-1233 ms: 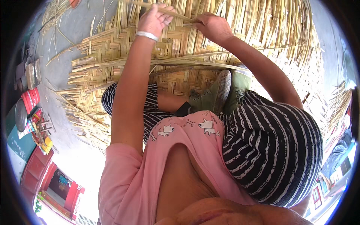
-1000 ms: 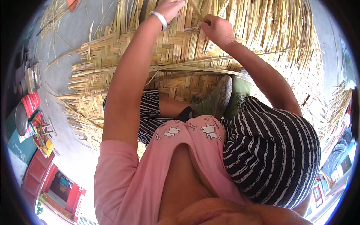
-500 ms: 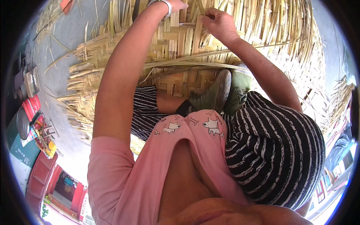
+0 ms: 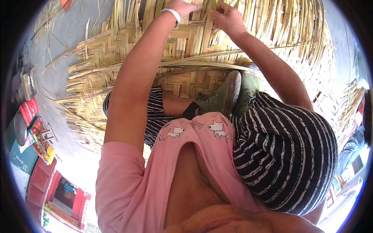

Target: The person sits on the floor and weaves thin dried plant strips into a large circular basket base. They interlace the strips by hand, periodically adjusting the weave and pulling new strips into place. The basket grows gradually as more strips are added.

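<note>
A large straw-coloured mat (image 4: 178,42) woven from flat split-reed strips spreads beneath and in front of me. At its far part, my left hand (image 4: 187,6) reaches in with a finger stretched out over the strips; the upper edge of the picture cuts part of it off. Close by on the right, my right hand (image 4: 230,20) is closed, thumb and fingers pinching a reed strip (image 4: 211,7) at the weave. Loose long strips (image 4: 194,60) lie across the mat between my hands and my green shoes (image 4: 221,93).
Unwoven strip ends stick out at the mat's left edge (image 4: 77,81). Grey floor (image 4: 58,73) borders the mat, with loose reeds (image 4: 48,19) at the far left. A red bucket (image 4: 29,110) and assorted items stand left. More reeds (image 4: 349,101) lie at the right.
My left arm has shifted right and the left hand is closer to the right one. My right hand has moved slightly, staying pinched at the strips.
</note>
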`<action>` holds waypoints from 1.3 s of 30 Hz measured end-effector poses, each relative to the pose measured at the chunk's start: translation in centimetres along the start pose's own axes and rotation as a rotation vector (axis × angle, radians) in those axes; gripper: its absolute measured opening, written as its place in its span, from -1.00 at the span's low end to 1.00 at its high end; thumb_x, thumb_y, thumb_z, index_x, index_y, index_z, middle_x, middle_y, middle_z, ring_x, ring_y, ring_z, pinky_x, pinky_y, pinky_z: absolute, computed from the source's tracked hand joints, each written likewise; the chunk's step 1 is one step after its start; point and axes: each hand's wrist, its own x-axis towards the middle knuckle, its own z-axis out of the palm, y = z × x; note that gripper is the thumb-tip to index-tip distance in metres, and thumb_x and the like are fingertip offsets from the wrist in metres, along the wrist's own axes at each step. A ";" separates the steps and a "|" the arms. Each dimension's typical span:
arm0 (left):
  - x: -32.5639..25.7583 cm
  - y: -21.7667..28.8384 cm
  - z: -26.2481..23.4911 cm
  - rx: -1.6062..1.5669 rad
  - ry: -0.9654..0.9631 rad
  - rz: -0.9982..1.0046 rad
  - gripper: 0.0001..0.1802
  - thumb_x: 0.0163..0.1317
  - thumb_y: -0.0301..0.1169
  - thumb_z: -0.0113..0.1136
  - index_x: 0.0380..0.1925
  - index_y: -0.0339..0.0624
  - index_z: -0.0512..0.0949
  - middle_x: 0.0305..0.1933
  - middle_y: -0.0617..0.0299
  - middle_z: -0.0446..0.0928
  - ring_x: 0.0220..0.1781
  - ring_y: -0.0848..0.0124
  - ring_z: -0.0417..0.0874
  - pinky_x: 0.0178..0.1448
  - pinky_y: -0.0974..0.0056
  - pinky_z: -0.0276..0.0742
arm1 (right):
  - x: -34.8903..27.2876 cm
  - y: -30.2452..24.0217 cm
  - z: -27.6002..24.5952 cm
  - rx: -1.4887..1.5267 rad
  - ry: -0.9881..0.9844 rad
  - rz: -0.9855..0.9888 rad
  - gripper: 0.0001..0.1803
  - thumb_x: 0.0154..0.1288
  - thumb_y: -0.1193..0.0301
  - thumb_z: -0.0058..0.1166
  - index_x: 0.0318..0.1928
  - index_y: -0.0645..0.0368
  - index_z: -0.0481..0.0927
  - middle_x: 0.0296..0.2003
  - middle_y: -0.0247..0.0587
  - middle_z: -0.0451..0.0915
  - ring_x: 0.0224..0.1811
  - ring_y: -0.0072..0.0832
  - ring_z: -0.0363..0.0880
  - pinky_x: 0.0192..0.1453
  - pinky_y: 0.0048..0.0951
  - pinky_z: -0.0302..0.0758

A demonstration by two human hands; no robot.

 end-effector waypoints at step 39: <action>-10.7 -4.3 -6.4 -0.828 0.038 -0.330 -0.81 0.43 -0.51 0.18 -0.01 -0.26 0.65 -0.06 0.12 0.73 -0.03 0.37 0.76 0.00 0.31 0.66 | 5.3 -3.9 8.8 -0.669 -0.521 -0.643 -0.74 0.39 0.40 0.15 0.05 0.16 0.60 -0.04 -0.04 0.65 -0.06 -0.09 0.72 0.06 -0.17 0.67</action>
